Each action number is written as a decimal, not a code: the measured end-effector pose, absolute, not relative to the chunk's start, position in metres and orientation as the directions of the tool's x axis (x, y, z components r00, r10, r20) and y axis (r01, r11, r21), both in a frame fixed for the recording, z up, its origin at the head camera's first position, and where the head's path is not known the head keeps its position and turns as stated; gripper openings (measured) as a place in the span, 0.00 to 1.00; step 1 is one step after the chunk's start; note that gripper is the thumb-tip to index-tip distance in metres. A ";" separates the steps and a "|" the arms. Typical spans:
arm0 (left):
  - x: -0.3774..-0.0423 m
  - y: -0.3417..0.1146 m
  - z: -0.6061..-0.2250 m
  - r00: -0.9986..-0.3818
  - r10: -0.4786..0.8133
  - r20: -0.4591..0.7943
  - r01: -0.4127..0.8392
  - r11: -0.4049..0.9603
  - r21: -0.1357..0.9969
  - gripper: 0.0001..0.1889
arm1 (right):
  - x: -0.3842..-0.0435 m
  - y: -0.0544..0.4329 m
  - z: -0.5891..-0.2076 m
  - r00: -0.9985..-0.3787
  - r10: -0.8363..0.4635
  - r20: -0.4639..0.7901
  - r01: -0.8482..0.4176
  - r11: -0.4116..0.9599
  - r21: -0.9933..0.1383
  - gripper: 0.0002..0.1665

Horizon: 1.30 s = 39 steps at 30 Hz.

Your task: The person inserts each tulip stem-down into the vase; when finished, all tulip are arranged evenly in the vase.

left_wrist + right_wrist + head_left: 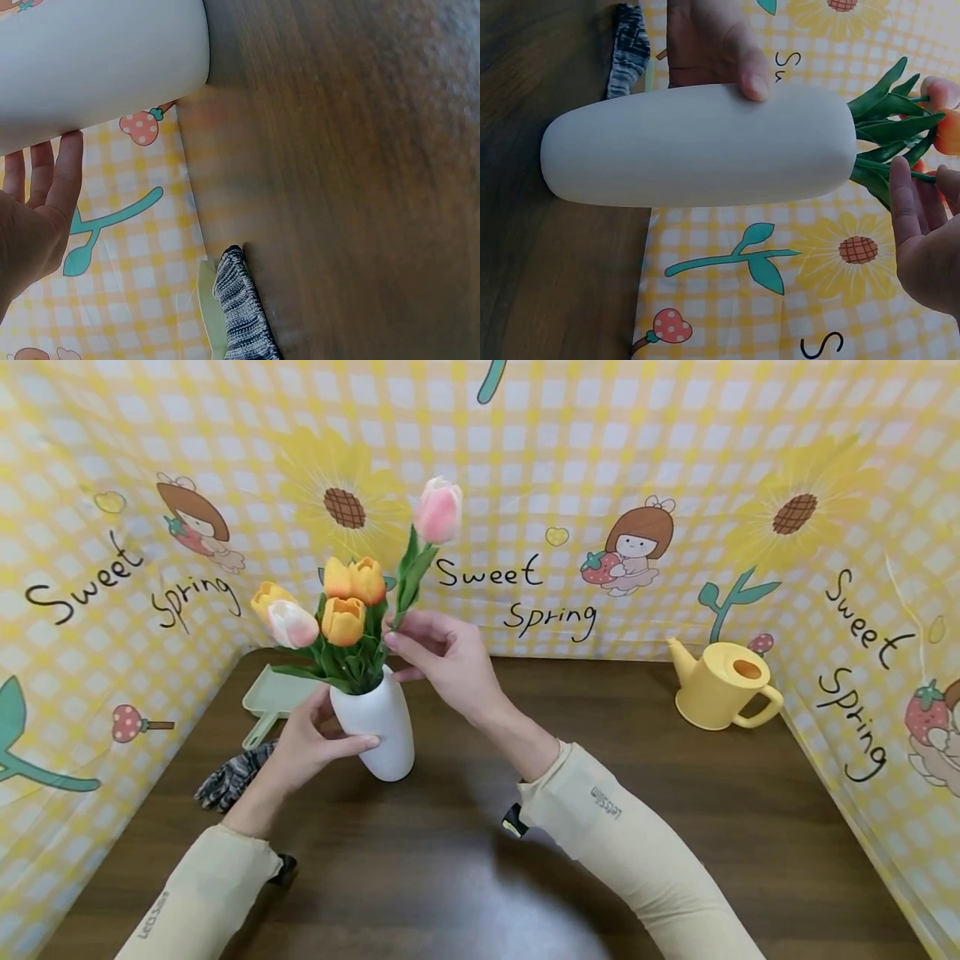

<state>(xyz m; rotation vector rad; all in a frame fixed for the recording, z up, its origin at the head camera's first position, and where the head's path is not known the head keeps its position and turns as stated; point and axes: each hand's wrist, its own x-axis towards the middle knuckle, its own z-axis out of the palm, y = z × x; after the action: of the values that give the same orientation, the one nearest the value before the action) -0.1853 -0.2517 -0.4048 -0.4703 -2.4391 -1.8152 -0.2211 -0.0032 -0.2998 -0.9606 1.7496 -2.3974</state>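
Note:
A white vase [386, 731] stands on the brown table, steadied by my left hand [303, 739], whose thumb lies across its front. In the right wrist view, the left thumb presses the upper side of the vase [697, 146]. Several orange-yellow tulips [343, 620] and a white-pink tulip [291, 624] lean out of its mouth. Above the rim at the right, my right hand [453, 660] pinches the stem of a taller pink tulip [438, 512]. That stem [877, 166] runs down into the vase mouth among green leaves; its lower end is hidden inside.
Left of the vase lie a grey knitted glove [232, 775] and a pale green dustpan [281, 693]. A yellow watering can [722, 689] stands at the back right. Checked yellow cloth [517, 485] walls in the table [450, 843] at the back and both sides.

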 end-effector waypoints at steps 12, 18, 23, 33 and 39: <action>-0.187 -0.253 -0.407 -0.950 0.215 0.227 0.276 0.231 0.933 0.46 | -0.225 -0.008 -0.316 -0.829 -0.395 0.396 -0.342 -0.203 -0.918 0.11; -0.187 -0.252 -0.406 -0.943 0.211 0.256 0.303 0.239 0.923 0.45 | -0.223 -0.012 -0.324 -0.839 -0.342 0.422 -0.379 -0.189 -0.906 0.14; -0.186 -0.251 -0.405 -0.945 0.204 0.255 0.301 0.244 0.922 0.44 | -0.222 -0.015 -0.327 -0.835 -0.297 0.463 -0.398 -0.253 -0.882 0.13; -0.185 -0.252 -0.405 -0.948 0.210 0.240 0.290 0.256 0.922 0.44 | -0.222 -0.006 -0.333 -0.874 -0.378 0.304 -0.275 -0.131 -0.953 0.12; -0.186 -0.252 -0.404 -0.953 0.195 0.231 0.278 0.264 0.923 0.43 | -0.226 0.005 -0.336 -0.881 -0.376 0.288 -0.261 -0.122 -0.958 0.12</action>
<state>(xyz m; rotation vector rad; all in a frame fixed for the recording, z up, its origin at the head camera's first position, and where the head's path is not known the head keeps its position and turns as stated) -0.1856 -0.2520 -0.4043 -0.4581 -2.4405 -1.8068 -0.2258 0.0053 -0.3359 -0.7380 2.0258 -2.1722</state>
